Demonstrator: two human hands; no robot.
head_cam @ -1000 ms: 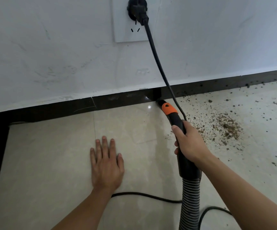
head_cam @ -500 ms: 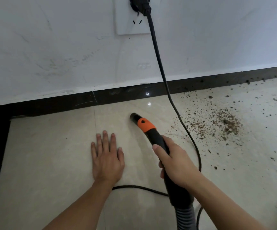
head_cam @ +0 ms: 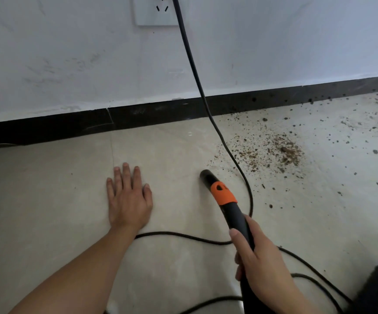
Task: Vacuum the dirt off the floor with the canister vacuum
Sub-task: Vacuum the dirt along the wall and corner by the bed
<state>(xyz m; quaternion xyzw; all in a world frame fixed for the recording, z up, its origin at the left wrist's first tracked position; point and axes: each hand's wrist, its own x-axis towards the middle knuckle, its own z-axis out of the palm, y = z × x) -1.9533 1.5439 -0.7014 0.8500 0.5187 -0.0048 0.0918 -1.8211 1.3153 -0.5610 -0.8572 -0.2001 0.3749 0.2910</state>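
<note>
The right hand (head_cam: 260, 266) grips the black vacuum tube (head_cam: 236, 215). Its fingers and thumb wrap around the tube, a little way below the orange band (head_cam: 223, 194). The left hand (head_cam: 129, 198) lies flat on the floor (head_cam: 47, 200) with its fingers straight. It holds nothing and seems to prop the person up.

The tube slants down and its round open end is low over the floor. It is not clear if the end touches the tile. The dirt (head_cam: 283, 152) is off to the right of that end, near it but not under it. It is a brown heap with many small crumbs spread around, right up to the dark strip (head_cam: 47, 125) at the foot of the wall.

The tube looks like hard, smooth plastic. It should be stiff and light enough for one hand to steer. The middle part, where the right hand is, looks like a good place to hold it, since the end can then be aimed with small turns of the wrist. The crumbs look dry and loose, so they should lift easily.

The black cord (head_cam: 194, 71) hangs from the wall socket (head_cam: 154, 12) and runs across the floor between the tube's end and the dirt. It is soft and floppy, so the tube may bump it or drag it through the crumbs.
</note>
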